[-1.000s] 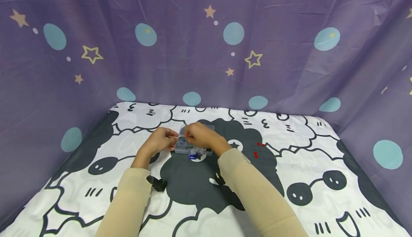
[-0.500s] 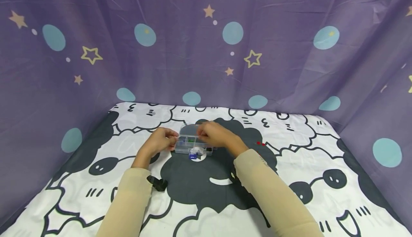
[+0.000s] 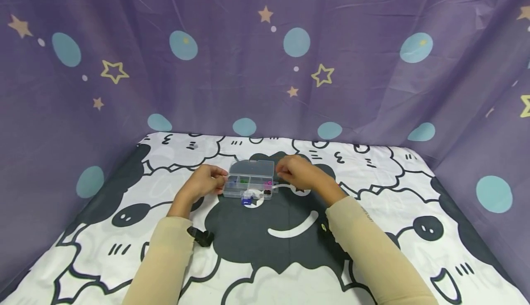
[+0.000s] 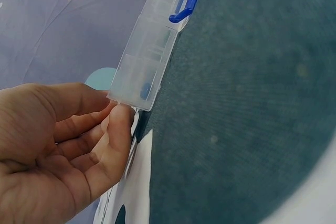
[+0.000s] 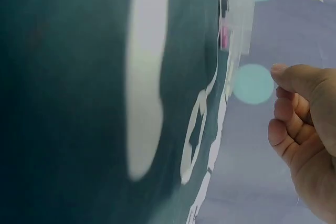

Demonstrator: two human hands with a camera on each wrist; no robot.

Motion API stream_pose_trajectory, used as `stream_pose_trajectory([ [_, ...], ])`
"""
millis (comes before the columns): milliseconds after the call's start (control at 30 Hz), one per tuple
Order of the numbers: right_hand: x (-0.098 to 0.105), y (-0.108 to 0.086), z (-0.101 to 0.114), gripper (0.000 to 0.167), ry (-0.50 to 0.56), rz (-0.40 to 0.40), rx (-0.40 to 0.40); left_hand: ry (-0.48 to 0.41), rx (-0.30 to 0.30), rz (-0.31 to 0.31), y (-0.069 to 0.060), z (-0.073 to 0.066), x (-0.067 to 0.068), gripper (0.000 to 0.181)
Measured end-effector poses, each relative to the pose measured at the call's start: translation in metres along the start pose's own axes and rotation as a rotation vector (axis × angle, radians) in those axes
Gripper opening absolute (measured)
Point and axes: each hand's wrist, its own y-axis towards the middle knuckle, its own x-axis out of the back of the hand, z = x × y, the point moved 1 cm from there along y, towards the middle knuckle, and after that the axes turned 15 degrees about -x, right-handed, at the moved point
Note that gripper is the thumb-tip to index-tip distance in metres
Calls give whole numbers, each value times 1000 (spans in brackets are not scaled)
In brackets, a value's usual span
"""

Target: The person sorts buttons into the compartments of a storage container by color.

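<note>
A clear plastic compartment box (image 3: pixel 233 193) stands on the patterned cloth, its lid (image 3: pixel 254 168) raised at the back. Small green pieces (image 3: pixel 244 181), pink pieces (image 3: pixel 268 184) and dark pieces (image 3: pixel 267 192) lie in separate compartments. A blue clip (image 4: pixel 191 1) sits at the front of the box. Thumb and fingers of my left hand (image 3: pixel 205 180) pinch the box's left end, also seen in the left wrist view. My right hand (image 3: pixel 301 172) is just right of the box, apart from it. Its fingers are loosely curled, with nothing visible between them.
A black-and-white cartoon cloth (image 3: pixel 265 245) covers the surface. Behind it hangs a purple curtain (image 3: pixel 232 79) with stars and dots. A small black device (image 3: pixel 200 236) is at my left sleeve. My right sleeve (image 3: pixel 368 245) crosses the right half of the cloth.
My right hand has moved from over the box to its right side, uncovering the compartments and lid. Red pieces seen earlier on the right are now out of sight. My left hand stays put.
</note>
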Motion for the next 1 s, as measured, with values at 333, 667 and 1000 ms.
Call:
stream_pose_trajectory([
  [333,8,-26,-24,12,32,-64,-56,-2,11,-1,1,0,-1,27],
  [667,17,-46,-50,7,99,-113,-107,-13,15,-4,1,0,-1,27],
  [1000,30,-67,-73,12,160,-107,-267,-5,15,-1,0,0,-1,29],
])
